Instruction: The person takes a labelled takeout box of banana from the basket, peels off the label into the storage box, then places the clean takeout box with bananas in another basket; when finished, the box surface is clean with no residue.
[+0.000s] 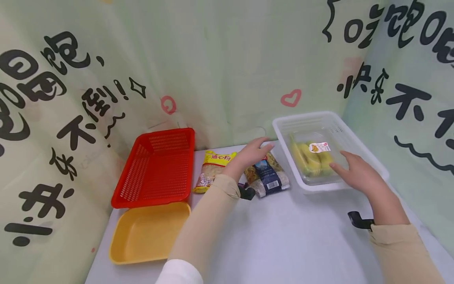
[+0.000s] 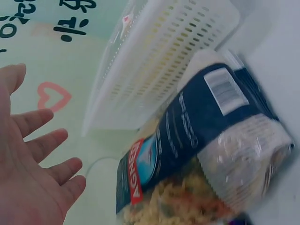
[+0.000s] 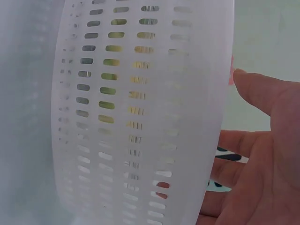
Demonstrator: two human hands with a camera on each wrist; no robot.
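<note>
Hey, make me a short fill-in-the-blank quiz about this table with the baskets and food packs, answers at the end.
1. The wrapped bananas lie inside the ____ basket.
2. The red basket sits directly behind a ____ tray.
3. The left hand hovers, fingers straight, over the blue-labelled ____ bag.
4. The right hand reaches over the basket's ____ rim.

Missing words: white; yellow; pasta; near
</note>
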